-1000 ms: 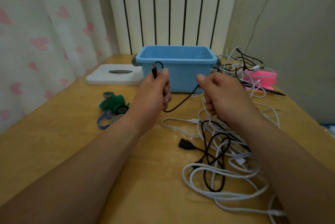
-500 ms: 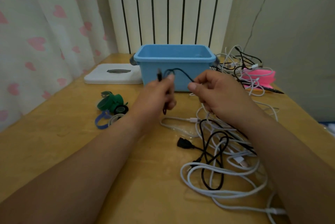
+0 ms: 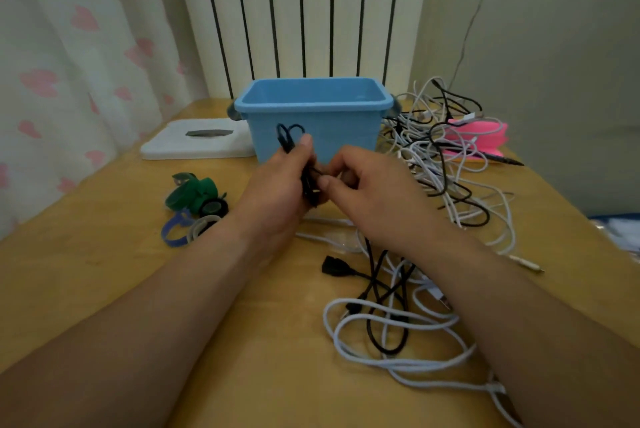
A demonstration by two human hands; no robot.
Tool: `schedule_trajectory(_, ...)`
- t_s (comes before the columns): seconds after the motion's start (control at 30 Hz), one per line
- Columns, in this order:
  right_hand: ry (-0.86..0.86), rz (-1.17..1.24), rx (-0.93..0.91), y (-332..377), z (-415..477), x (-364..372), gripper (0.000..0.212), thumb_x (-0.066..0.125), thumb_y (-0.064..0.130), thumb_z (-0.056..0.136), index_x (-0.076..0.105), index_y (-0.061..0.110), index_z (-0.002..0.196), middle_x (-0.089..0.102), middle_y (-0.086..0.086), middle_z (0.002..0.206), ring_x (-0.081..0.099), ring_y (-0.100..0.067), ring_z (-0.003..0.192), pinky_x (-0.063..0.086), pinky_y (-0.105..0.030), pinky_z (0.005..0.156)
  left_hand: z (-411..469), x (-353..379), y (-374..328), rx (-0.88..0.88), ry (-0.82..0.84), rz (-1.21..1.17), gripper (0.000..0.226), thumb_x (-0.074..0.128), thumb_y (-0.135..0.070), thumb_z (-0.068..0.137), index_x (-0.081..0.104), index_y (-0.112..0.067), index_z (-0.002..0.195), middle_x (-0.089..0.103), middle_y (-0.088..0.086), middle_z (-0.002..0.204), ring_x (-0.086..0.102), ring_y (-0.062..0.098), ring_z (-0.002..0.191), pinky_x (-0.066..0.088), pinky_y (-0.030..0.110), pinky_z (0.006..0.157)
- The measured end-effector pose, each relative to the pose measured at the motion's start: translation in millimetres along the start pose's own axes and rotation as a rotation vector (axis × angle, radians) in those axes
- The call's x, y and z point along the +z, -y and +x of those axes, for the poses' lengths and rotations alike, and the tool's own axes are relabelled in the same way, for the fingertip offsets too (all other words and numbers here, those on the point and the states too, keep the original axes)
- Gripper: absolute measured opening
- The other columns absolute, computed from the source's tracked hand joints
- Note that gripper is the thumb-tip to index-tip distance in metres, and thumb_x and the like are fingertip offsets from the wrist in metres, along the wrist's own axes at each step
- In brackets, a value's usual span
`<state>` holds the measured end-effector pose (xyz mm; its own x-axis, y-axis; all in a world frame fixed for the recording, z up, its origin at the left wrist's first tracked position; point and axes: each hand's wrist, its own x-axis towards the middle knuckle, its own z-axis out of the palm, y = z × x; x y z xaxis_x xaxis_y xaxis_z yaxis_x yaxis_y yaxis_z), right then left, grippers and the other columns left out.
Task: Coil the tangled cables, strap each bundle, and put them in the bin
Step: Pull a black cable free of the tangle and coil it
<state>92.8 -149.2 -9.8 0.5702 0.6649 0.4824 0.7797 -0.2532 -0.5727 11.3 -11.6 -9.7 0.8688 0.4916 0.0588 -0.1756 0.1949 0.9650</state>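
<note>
The wooden counter (image 3: 104, 289) carries a big tangle of white and black cables (image 3: 420, 137) on its right side. At the back stands the open blue bin (image 3: 346, 137). In front of the bin, the left hand (image 3: 277, 192) grips a small coil of black cable (image 3: 284, 142), its loops rising above the thumb. The right hand (image 3: 374, 195) pinches the same cable just beside it. Green and blue straps (image 3: 194, 190) lie to the left.
</note>
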Motion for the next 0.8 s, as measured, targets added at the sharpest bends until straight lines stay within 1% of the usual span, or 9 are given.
schedule_trajectory(0.03,0.001,-0.001,-0.002,0,0,-1,0.009,0.07,0.038,0.098,0.063,0.032,0.099,0.059,0.014,0.071,0.058,-0.005,0.07,0.047,-0.033,0.062,0,0,-2,-0.001,-0.04,-0.051,0.036,0.045,-0.038,0.115,0.062,-0.006,0.11,0.072,0.026,0.113,0.073,0.037,0.112,0.057,0.051,0.104)
schedule_trajectory(0.1,-0.009,-0.01,0.008,-2,1,-6,0.013,0.071,0.04,0.098,0.063,0.034,0.106,0.06,0.017,0.075,0.059,-0.002,0.073,0.049,-0.031,0.064,2,-4,-8,-0.003,-0.073,-0.268,0.038,0.041,-0.037,0.116,0.056,-0.012,0.092,0.066,0.015,0.084,0.073,0.026,0.085,0.062,0.043,0.087)
schedule_trajectory(0.2,-0.043,-0.038,0.034,-9,4,-19,0.009,0.071,0.038,0.097,0.068,0.031,0.101,0.065,0.018,0.085,0.063,-0.002,0.083,0.057,-0.037,0.075,8,-22,-22,-0.002,-0.09,-0.543,0.037,0.042,-0.041,0.114,0.054,-0.016,0.089,0.053,0.002,0.071,0.063,0.017,0.066,0.064,0.037,0.074)
schedule_trajectory(0.27,-0.03,-0.05,0.04,-12,5,-25,0.005,0.072,0.034,0.097,0.069,0.032,0.1,0.066,0.018,0.088,0.063,-0.002,0.085,0.058,-0.038,0.079,11,-32,-28,-0.039,-0.075,-0.552,0.035,0.044,-0.043,0.114,0.054,-0.018,0.091,0.041,-0.003,0.067,0.042,0.009,0.054,0.048,0.022,0.051)
schedule_trajectory(0.37,-0.068,-0.133,0.013,-10,4,-29,0.011,0.07,0.026,0.093,0.069,0.032,0.102,0.068,0.014,0.088,0.065,-0.009,0.084,0.058,-0.039,0.079,12,-36,-25,-0.045,-0.034,-0.21,0.032,0.047,-0.047,0.113,0.055,-0.018,0.1,0.038,-0.004,0.069,0.031,0.008,0.053,0.026,0.021,0.042)
schedule_trajectory(0.5,-0.263,-0.215,-0.038,-7,6,-35,0.019,0.068,0.019,0.088,0.069,0.028,0.104,0.065,0.015,0.082,0.063,-0.013,0.078,0.053,-0.038,0.084,0,-21,-21,0.005,0.059,0.364,0.045,0.049,-0.059,0.108,0.06,-0.016,0.116,0.049,-0.003,0.075,0.042,0.01,0.058,0.036,0.024,0.049)
schedule_trajectory(0.6,-0.279,-0.157,-0.028,-7,6,-33,0.019,0.067,0.022,0.087,0.067,0.029,0.104,0.064,0.015,0.083,0.061,-0.007,0.077,0.051,-0.032,0.074,-9,-12,-11,0.137,0.17,0.773,0.037,0.052,-0.068,0.1,0.063,-0.037,0.117,0.066,-0.019,0.089,0.061,0.001,0.078,0.047,0.02,0.067)
schedule_trajectory(0.67,-0.263,-0.131,-0.029,-5,6,-29,0.018,0.068,0.022,0.087,0.067,0.029,0.103,0.063,0.014,0.081,0.062,-0.01,0.076,0.052,-0.034,0.07,-11,-10,-5,0.203,0.25,0.909,0.03,0.054,-0.067,0.098,0.062,-0.041,0.111,0.066,-0.03,0.091,0.061,-0.007,0.084,0.043,0.012,0.067)
schedule_trajectory(0.8,-0.27,-0.096,-0.035,-6,6,-28,0.017,0.068,0.019,0.087,0.067,0.028,0.102,0.062,0.012,0.076,0.062,-0.01,0.073,0.055,-0.038,0.069,-9,-11,-3,0.24,0.311,0.908,0.023,0.054,-0.048,0.108,0.066,-0.033,0.096,0.065,-0.025,0.083,0.06,-0.003,0.08,0.041,0.015,0.068)
